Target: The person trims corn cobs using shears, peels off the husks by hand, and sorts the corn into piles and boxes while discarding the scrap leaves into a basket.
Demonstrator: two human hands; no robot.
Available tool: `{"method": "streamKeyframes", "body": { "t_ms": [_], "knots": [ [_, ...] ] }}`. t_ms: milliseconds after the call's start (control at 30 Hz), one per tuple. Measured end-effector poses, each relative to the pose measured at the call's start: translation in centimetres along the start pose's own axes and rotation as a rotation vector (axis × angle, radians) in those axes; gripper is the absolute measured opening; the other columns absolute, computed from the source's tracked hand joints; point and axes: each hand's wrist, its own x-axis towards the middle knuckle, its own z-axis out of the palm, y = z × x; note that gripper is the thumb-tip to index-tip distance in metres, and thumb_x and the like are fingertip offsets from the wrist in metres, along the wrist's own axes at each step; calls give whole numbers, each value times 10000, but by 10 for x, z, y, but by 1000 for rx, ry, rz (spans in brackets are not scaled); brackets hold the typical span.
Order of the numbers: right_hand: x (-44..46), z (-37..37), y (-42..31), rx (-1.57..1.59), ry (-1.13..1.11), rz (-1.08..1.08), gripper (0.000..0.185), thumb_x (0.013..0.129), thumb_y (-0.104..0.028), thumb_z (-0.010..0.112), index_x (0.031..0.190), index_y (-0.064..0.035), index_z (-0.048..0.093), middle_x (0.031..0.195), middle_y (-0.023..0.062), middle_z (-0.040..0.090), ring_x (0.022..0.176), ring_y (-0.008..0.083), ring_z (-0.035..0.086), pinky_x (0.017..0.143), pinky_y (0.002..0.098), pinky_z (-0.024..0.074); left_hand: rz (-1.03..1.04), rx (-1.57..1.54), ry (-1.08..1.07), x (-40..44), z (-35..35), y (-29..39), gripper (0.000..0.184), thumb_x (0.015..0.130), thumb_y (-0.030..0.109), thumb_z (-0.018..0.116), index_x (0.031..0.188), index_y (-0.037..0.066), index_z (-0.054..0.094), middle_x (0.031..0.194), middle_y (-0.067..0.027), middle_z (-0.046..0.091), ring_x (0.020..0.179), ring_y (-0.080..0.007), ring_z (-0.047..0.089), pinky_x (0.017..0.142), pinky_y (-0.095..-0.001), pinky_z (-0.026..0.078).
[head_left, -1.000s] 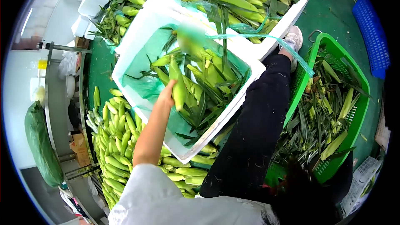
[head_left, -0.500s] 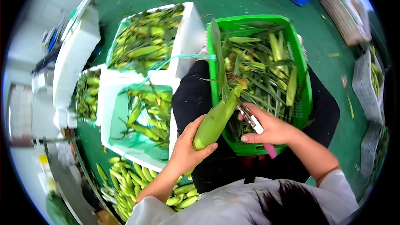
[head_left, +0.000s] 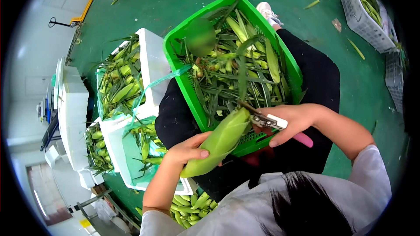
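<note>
My left hand (head_left: 186, 149) is wrapped round the lower part of a green, husk-covered ear of corn (head_left: 218, 144), which slants up to the right. In my right hand (head_left: 295, 120) is a pair of pruning shears (head_left: 271, 121) with a pink handle. Their blades are at the ear's upper end, beside a thin brownish piece and a long leaf. I cannot tell whether that leaf is still joined to the ear. Beneath and beyond both hands stands a green plastic basket (head_left: 197, 14) between my legs, holding leaves, stalks and husks.
White foam boxes (head_left: 154, 67) of untrimmed corn stand at left, a teal strap (head_left: 162, 80) running from them to the basket. A pile of trimmed ears (head_left: 194, 207) lies below. Pale crates (head_left: 369, 28) are at right. Scraps lie on the green floor (head_left: 315, 22).
The view has turned, and the basket appears tilted. The ear's upper end now looks shorter, with its brown leafy top separated or bent away. The shears have moved right up against that end.
</note>
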Motion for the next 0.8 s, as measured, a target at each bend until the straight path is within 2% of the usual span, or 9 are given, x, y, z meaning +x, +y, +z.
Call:
{"method": "streamKeyframes", "body": {
  "t_ms": [133,200,333,367,533,633,733,767,800],
  "knots": [
    [0,14,-7,249,276,126,346,813,-190,772,1039,-11,579,809,14,600,744,105,571,646,289,499,-26,-135,-5,12,10,6,954,698,490,791,1373,-54,392,1045,-233,601,897,-325,658,721,-424,553],
    [-5,33,-7,659,532,192,327,816,-164,758,1051,-19,582,787,22,605,752,128,609,603,324,539,205,145,95,20,13,19,966,701,681,694,1306,-34,455,1002,-200,603,884,-311,646,656,-411,513],
    [-5,90,7,1068,498,-9,575,835,-152,735,1311,-24,440,1023,94,587,950,185,598,722,374,557,875,-99,669,39,7,23,577,860,379,706,1223,-8,479,1115,-161,600,1089,-283,593,931,-409,497],
    [-5,103,15,1043,429,86,614,835,-157,736,1345,-32,417,1059,87,573,982,175,579,772,358,533,988,-164,702,38,3,27,489,906,253,671,1270,14,448,1196,-150,575,1175,-299,550,1016,-453,447],
    [22,120,11,873,438,356,716,851,-203,726,1435,-41,344,1135,56,529,1030,174,521,894,318,447,1278,-240,946,55,26,20,540,956,346,591,1332,2,412,1293,-150,519,1270,-300,485,1090,-485,395],
    [58,107,38,465,687,133,792,795,-252,792,1427,-63,354,1145,44,496,1026,153,493,886,290,431,1305,-350,998,74,52,-5,566,965,381,575,1353,15,384,1320,-151,499,1254,-301,493,1086,-484,397],
    [81,88,35,88,887,92,627,753,-145,795,1280,-38,472,1017,45,552,910,125,533,805,284,465,1292,-420,931,82,45,-25,552,979,427,537,1341,32,405,1309,-141,520,1232,-280,512,1077,-450,403],
    [86,87,43,-33,939,18,582,754,-241,815,1191,-3,512,851,42,581,764,135,565,704,280,482,1292,-481,904,80,40,-23,547,979,438,532,1330,33,417,1305,-135,527,1223,-271,520,1071,-440,408],
    [84,87,43,112,881,53,509,764,-225,809,1123,2,529,821,33,587,716,121,571,649,268,477,1294,-541,878,77,34,-20,543,980,448,527,1318,35,429,1301,-129,535,1214,-262,528,1066,-430,412]
  ]
}}
